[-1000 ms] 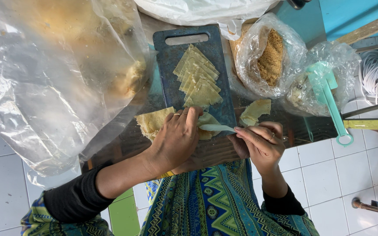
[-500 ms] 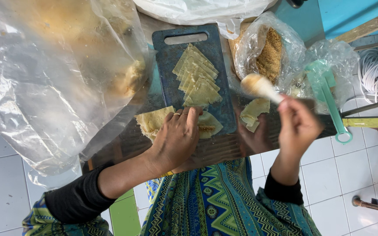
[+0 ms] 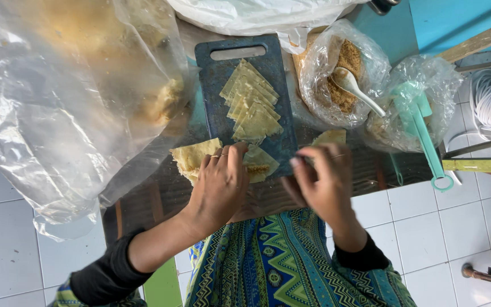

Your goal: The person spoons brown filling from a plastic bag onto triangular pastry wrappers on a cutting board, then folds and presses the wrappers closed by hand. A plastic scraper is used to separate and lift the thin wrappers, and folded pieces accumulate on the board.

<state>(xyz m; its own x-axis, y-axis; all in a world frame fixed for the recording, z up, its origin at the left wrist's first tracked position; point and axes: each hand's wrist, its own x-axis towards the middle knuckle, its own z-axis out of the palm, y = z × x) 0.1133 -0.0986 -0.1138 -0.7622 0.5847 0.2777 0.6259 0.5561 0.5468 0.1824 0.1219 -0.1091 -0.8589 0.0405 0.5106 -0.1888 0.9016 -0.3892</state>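
Spoon (image 3: 354, 86) now left in the crumb bag (image 3: 336, 71), right hand (image 3: 322, 179) back empty, seemingly half-curled, left hand (image 3: 220, 185) pinning the filled wrapper (image 3: 258, 164) at the cutting board (image 3: 217, 74)'s near edge.

I see a dark wooden slatted table (image 3: 160, 196) carrying a dark blue plastic cutting board (image 3: 217, 85), a stack of pale yellow wrapper sheets (image 3: 191, 156) beside it, a clear plastic bag of brown crumbly filling (image 3: 328, 68) and a large crumpled clear plastic bag (image 3: 58, 108).
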